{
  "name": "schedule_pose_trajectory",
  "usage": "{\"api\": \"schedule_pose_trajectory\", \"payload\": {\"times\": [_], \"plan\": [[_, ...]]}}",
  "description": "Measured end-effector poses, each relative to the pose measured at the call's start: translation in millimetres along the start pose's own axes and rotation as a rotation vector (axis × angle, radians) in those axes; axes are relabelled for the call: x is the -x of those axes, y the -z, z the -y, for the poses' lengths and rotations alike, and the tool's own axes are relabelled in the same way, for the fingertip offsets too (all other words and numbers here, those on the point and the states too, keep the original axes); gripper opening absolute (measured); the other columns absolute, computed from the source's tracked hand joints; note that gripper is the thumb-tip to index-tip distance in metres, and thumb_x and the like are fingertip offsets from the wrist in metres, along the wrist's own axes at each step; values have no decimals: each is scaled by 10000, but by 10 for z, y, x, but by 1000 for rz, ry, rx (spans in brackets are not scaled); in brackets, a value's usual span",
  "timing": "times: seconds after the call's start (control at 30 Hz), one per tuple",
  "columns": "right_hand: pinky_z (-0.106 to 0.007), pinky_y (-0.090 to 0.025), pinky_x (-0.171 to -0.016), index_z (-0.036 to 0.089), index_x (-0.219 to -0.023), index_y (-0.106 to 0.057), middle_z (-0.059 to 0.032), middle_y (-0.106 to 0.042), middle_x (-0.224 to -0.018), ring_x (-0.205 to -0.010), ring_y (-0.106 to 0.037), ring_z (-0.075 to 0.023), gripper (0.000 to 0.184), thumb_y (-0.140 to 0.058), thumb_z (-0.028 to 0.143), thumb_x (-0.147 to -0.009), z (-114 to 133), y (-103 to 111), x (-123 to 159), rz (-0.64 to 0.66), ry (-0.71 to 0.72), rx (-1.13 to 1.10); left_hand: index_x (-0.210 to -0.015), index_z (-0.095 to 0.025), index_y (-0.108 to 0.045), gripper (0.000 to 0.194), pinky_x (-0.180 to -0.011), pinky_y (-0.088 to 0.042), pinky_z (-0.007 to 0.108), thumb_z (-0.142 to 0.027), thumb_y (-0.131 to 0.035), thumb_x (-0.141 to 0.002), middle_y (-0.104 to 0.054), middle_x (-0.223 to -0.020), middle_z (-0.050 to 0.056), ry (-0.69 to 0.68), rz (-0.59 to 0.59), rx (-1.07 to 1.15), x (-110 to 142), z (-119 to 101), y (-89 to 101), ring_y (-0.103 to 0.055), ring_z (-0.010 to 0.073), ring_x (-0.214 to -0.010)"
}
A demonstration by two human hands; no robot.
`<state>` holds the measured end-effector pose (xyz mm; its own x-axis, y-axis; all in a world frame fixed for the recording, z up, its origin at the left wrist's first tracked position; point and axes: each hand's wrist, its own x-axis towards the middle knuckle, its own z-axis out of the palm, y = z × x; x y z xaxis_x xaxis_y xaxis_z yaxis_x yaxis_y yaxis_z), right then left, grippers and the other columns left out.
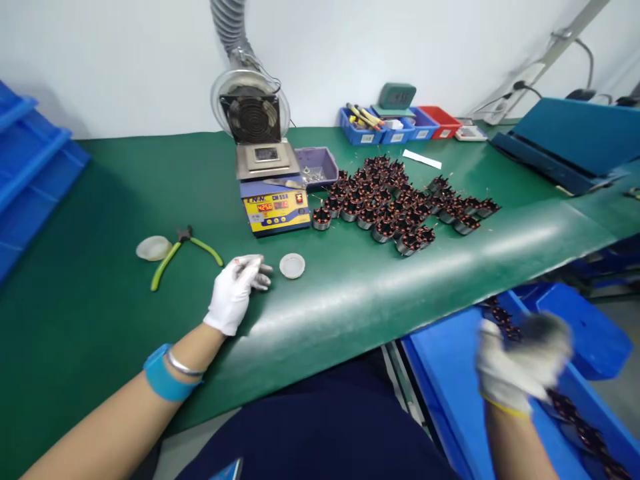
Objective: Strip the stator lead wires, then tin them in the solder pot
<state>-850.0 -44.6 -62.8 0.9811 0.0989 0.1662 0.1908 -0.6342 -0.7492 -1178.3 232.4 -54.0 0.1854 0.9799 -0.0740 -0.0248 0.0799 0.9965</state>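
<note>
My left hand [236, 292], in a white glove, rests on the green table with its fingers loosely bent and slightly apart. Nothing shows in it. Just right of its fingertips lies a small round white dish [292, 266]. On its other side are cutting pliers [185, 235] with green handles, spread open, beside a second pale dish [153, 249]. My right hand [517, 363], also gloved, is smeared by motion above a blue bin [445, 373] holding rows of copper-wound motor stators [583, 427]. Its fingers, and whether they hold anything, cannot be made out.
Many wound stators [383, 200] stand grouped on the table. Left of them is a yellow-and-blue solder pot [277, 212] reading 425.6, beneath a fume duct [231, 27]. A purple tray [317, 167], small blue boxes [361, 135] and a red box [440, 120] sit behind.
</note>
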Motion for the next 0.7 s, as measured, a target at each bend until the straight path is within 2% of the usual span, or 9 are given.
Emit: {"api": "schedule_pose_trajectory", "payload": {"times": [0.03,0.07,0.1,0.17,0.23,0.3,0.4,0.53,0.7], "plan": [[-568,-484,-989,559,-1479,-161,-96,-526,-1385,-1366,-445,-354,902,-584,676,-691,311,-208,44,65,354,8,-952,-132,-603,481,-529,-517,266,-534,-729,-720,-693,-787,58,-4,-6,9,1,5,13,-630,142,-571],[-587,-436,-1078,440,-1517,-204,-115,-527,-1391,-1353,-461,-371,892,-567,644,-728,643,-430,88,205,656,42,-951,-133,-599,485,-530,-517,267,-537,-727,-717,-691,-784,56,-9,-12,13,3,10,28,-629,141,-568],[-580,-425,-1105,336,-1522,-253,-125,-539,-1387,-1326,-493,-359,834,-542,582,-779,978,-657,132,355,909,67,-951,-133,-596,489,-530,-517,267,-541,-724,-715,-689,-780,54,-14,-18,14,6,12,45,-628,140,-565],[-499,-390,-1150,190,-1478,-358,-144,-547,-1392,-1327,-484,-309,691,-493,440,-848,1595,-1094,229,493,1301,84,-946,-137,-590,488,-528,-514,264,-548,-717,-716,-685,-775,51,-25,-35,8,19,9,78,-626,138,-560],[-484,-331,-1169,113,-1446,-412,-160,-564,-1378,-1330,-451,-317,668,-537,325,-825,2057,-1454,341,500,1514,182,-933,-142,-585,482,-521,-509,258,-555,-710,-719,-679,-765,46,-39,-67,-1,36,-3,109,-621,135,-551],[-537,-257,-1171,89,-1404,-468,-174,-635,-1271,-1307,-454,-336,594,-530,246,-834,2316,-1704,448,490,1573,342,-922,-145,-582,479,-514,-502,251,-561,-707,-719,-673,-758,41,-49,-104,-6,54,-16,138,-613,129,-543],[-578,-190,-1159,97,-1364,-516,-175,-686,-1159,-1268,-494,-321,485,-440,174,-891,2390,-1876,531,466,1541,503,-905,-148,-587,478,-513,-492,242,-567,-711,-710,-663,-745,32,-55,-114,4,74,-33,173,-599,120,-538],[-561,-194,-1145,120,-1367,-526,-150,-710,-1099,-1148,-577,-306,490,-481,221,-890,2256,-1881,465,442,1481,483,-883,-152,-602,468,-529,-489,241,-567,-721,-704,-668,-749,32,-72,-88,22,87,-45,190,-597,117,-557],[-561,-165,-1155,118,-1381,-521,-155,-700,-1142,-1170,-565,-325,542,-540,252,-856,2131,-1859,394,467,1445,495,-910,-152,-611,415,-568,-500,235,-522,-711,-752,-677,-791,34,-116,-69,34,108,-49,157,-605,106,-588]]}}
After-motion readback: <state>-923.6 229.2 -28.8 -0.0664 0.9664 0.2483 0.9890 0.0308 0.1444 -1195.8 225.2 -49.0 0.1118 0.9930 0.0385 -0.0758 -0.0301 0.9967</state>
